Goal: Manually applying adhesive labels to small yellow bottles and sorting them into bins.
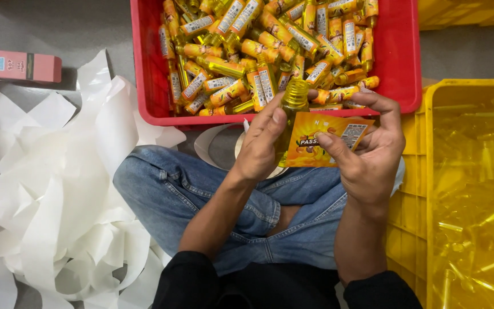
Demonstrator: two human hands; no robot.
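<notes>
My left hand grips a small yellow plastic bottle upright, just in front of the red crate. My right hand pinches an orange printed label and presses it against the bottle's side. Both hands are held above my crossed legs in blue jeans. The bottle's lower part is hidden behind my left fingers and the label.
The red crate is full of several labelled yellow bottles. A yellow crate with unlabelled bottles stands at the right. A heap of white backing paper strips lies at the left, with pink boxes beyond it.
</notes>
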